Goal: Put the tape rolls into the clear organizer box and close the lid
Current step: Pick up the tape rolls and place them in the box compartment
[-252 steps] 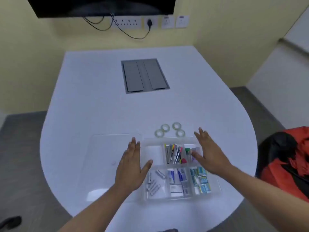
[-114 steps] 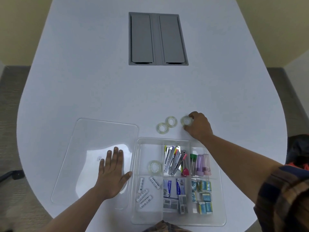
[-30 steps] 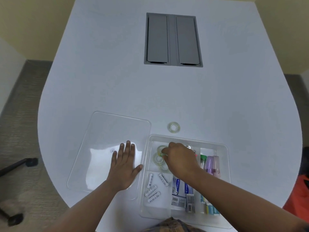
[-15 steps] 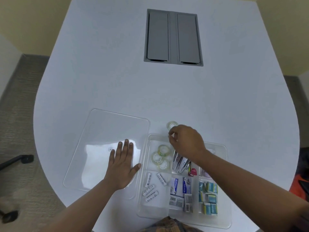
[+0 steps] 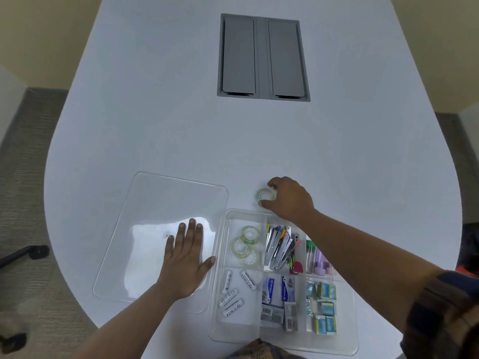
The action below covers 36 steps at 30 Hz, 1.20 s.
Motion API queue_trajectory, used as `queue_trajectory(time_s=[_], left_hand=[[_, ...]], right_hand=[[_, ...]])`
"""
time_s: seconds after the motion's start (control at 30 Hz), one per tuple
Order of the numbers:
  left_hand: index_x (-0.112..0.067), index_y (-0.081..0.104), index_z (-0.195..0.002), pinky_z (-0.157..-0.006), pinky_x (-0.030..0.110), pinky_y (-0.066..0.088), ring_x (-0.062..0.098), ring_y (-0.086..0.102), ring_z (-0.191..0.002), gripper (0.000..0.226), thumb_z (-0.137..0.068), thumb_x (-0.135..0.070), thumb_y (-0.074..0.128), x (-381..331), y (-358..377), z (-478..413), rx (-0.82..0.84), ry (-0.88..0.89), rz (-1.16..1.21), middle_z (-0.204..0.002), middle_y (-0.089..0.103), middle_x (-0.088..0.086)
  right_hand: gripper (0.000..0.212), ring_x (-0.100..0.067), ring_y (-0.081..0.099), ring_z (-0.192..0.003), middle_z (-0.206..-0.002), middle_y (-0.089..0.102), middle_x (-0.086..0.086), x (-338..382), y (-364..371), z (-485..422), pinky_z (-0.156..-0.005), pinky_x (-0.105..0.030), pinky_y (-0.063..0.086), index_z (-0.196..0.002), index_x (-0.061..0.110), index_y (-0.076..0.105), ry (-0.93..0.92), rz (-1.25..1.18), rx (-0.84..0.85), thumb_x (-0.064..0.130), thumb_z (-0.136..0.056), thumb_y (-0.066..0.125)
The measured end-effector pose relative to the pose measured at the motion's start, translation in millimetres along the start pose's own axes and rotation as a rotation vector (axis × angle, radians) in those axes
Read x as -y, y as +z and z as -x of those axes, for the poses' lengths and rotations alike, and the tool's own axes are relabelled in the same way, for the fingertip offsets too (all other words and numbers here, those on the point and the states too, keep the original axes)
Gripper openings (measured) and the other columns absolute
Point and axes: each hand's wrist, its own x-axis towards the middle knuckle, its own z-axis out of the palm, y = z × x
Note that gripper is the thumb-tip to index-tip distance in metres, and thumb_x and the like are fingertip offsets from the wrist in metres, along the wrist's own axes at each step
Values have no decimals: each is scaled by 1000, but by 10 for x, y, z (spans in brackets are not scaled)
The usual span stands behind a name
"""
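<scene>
Last tape roll (image 5: 265, 195) flat on table, just beyond box (image 5: 220, 255) far rim. R hand (image 5: 290, 200) pinching it; L hand (image 5: 185, 263) flat, fingers spread, on lid (image 5: 155, 208).

Both forearms are bare. The left hand (image 5: 185, 265) and right hand (image 5: 290, 200) carry no gloves, rings or watch. A dark plaid sleeve (image 5: 440, 317) with orange-brown lines appears at lower right of the frame; matching plaid fabric (image 5: 259, 349) shows at bottom centre.

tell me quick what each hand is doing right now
Left hand: open, flat on the clear lid.
Right hand: fingers closed around the last tape roll on the table.
</scene>
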Motion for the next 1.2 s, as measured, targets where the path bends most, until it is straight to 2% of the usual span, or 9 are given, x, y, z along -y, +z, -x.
queue_trajectory(time_s=[0.1, 0.27, 0.4, 0.5, 0.6, 0.67, 0.83, 1.03, 1.2], left_hand=[[-17, -14, -148, -115, 42, -13, 20, -29, -141, 96, -74, -78, -13, -6, -16, 5, -1, 1, 9, -156, -24, 2], [-18, -18, -147, -115, 42, -13, 19, -30, -141, 94, -75, -77, -13, 12, 9, -8, 4, -3, 6, -155, -26, 1], [-19, -17, -148, -115, 42, -12, 19, -28, -142, 91, -78, -76, -9, 30, 42, -11, -7, -1, 19, -156, -25, 0], [-19, -16, -148, -115, 43, -11, 19, -27, -142, 89, -80, -76, -5, 42, 56, -15, -18, 8, 22, -157, -23, 0], [-20, -19, -147, -115, 42, -13, 18, -29, -141, 88, -80, -76, -6, 49, 67, -18, -23, 5, 15, -156, -25, 0], [-20, -19, -147, -114, 41, -13, 17, -30, -141, 88, -80, -76, -5, 51, 74, -12, -27, 5, 18, -157, -25, -1], [-21, -15, -148, -115, 43, -11, 17, -26, -142, 89, -80, -77, -3, 50, 68, -5, -39, 14, 49, -157, -22, -2], [-22, -19, -146, -114, 41, -13, 17, -30, -141, 90, -77, -78, -7, 35, 50, -4, -38, 7, 33, -156, -25, -2], [-21, -19, -146, -114, 41, -13, 18, -29, -141, 90, -77, -77, -9, 33, 48, -4, -51, 13, 23, -156, -25, -1]], right_hand=[[72, -24, 55, -115, -125, 54, 0, 40, 46, -45, -91, -40, 48, -129, 25, 50, 57, 46, 40, 58, -69, 74], [61, -27, 56, -111, -123, 54, -2, 55, 72, -80, -85, -35, 45, -130, 25, 50, 45, 111, 21, 38, -74, 70], [62, -27, 59, -110, -124, 60, -1, 112, -11, 14, -89, -38, 50, -133, 27, 48, 1, 25, -36, 38, -75, 68], [45, -22, 64, -92, -111, 66, 4, 203, -113, 204, -78, -35, 52, -118, 30, 56, -90, -116, -111, 38, -75, 69], [22, -12, 62, -78, -103, 65, 10, 255, -156, 536, -68, -27, 47, -95, 34, 62, -192, -172, -165, 39, -74, 67], [19, -9, 61, -77, -104, 66, 14, 275, -125, 787, -67, -25, 42, -92, 34, 63, -261, -132, -140, 41, -74, 64], [23, -18, 64, -102, -125, 62, 12, 349, 103, 1072, -76, -29, 47, -99, 28, 66, -327, 95, 68, 39, -80, 60], [27, -28, 61, -96, -116, 59, 0, 527, 276, 1011, -74, -37, 52, -109, 17, 66, -370, 262, 140, 18, -85, 53], [28, -27, 60, -93, -114, 57, -1, 548, 343, 889, -70, -34, 51, -111, 16, 64, -374, 326, 125, 12, -87, 52]])
